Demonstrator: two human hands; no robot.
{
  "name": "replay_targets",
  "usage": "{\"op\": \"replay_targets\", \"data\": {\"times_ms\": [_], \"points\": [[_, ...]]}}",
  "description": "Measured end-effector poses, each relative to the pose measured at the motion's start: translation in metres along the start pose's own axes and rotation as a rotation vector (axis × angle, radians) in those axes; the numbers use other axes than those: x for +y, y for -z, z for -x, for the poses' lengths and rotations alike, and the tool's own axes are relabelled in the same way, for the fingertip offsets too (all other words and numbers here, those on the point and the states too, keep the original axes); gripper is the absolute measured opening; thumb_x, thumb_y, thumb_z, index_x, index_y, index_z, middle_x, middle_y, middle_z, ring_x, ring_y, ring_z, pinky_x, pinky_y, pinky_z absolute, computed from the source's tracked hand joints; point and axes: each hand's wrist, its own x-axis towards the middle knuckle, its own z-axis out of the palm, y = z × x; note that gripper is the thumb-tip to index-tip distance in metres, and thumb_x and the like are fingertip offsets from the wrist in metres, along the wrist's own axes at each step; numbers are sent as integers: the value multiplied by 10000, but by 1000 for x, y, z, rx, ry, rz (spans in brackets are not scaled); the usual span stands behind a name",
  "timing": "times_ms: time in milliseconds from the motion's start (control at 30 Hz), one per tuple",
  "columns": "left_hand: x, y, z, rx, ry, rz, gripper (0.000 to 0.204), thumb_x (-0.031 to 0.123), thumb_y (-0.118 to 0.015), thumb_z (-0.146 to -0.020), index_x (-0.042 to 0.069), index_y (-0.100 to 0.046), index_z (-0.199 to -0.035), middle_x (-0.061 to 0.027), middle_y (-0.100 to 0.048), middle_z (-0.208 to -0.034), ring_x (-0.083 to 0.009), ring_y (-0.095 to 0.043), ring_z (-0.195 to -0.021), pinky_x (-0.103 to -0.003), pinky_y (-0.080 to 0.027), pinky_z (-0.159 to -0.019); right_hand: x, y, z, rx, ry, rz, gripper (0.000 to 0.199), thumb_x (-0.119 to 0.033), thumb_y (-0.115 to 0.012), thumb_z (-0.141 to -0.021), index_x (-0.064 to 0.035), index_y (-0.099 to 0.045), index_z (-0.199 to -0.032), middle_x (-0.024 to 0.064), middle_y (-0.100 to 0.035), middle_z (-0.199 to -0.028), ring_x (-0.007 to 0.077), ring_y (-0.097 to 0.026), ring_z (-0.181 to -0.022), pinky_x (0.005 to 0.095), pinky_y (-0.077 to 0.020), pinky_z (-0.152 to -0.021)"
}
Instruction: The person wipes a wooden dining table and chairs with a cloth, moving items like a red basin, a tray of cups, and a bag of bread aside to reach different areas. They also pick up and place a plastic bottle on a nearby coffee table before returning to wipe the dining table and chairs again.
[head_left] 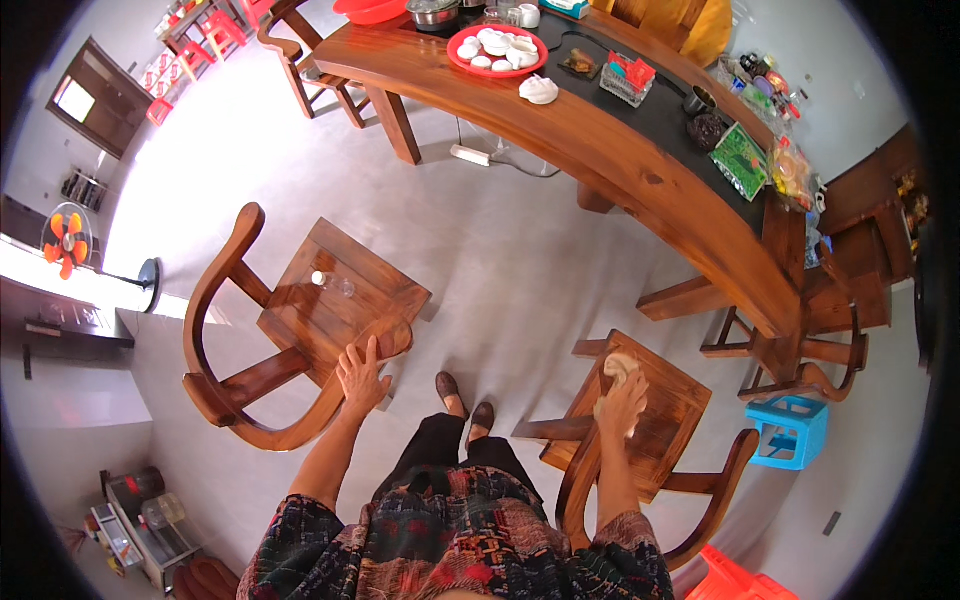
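Note:
My left hand lies with its fingers spread on the arm end of a wooden armchair at the left. On that chair's seat lies a small clear bottle with a white cap. A beige cloth is bunched in my right hand, over a second wooden armchair at the right. Part of the cloth is hidden under my fingers, and I cannot tell how firmly it presses on the wood.
A curved wooden table spans the far side, bearing a red plate of white cups. Beneath it lies a white power strip. A blue plastic stool stands at the right, an orange-bladed fan at the left.

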Motion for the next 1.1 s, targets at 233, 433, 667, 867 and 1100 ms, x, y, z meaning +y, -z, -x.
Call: {"op": "replay_targets", "data": {"times_ms": [233, 433, 667, 867, 1100], "points": [[-15, -5, -29, 13, -152, 23, 1020, 279, -818, -610, 177, -250, -1451, -207, -369, -1301, -406, -390, -1192, -523, -370, -955, 29, 8, 68, -120, 141, 140, 738, -273, -646, -849, 30, -253, -1395, 238, -354, -1326, 423, -498, -1101, 467, -507, -892], [-15, 13, -61, -344, -34, 204, 1061, 435, -812, -617, 171, -225, -1460, -211, -407, -1299, -416, -431, -1176, -547, -418, -921, -18, 82, 36, -737, 63, 98, 735, -257, -684, -808, 6, -310, -1383, 231, -524, -1225, 387, -592, -1042, 422, -506, -830], [-29, 7, -97, -614, 30, 313, 997, 693, -659, -677, 174, -281, -1439, -247, -429, -1325, -451, -376, -1261, -551, -380, -991, -161, 109, -139, -548, 346, -363, 373, -181, -575, -826, -81, -576, -1185, 228, -624, -1068, 366, -603, -991, 434, -476, -814], [-27, 3, -110, -740, 160, 379, 916, 711, -626, -698, 169, -379, -1394, -259, -422, -1346, -453, -363, -1272, -527, -331, -1039, -245, 90, -313, 71, 445, -242, 312, -231, -583, -824, -94, -589, -1104, 156, -556, -1052, 375, -591, -919, 463, -488, -788], [20, 31, -137, -424, 498, 306, 716, 587, -623, -774, 149, -471, -1319, -248, -434, -1299, -452, -363, -1228, -519, -334, -1026, -329, 30, -409, 371, 623, 20, 205, -250, -648, -797, -115, -515, -877, 104, -496, -914, 317, -566, -857, 432, -505, -685]]}}
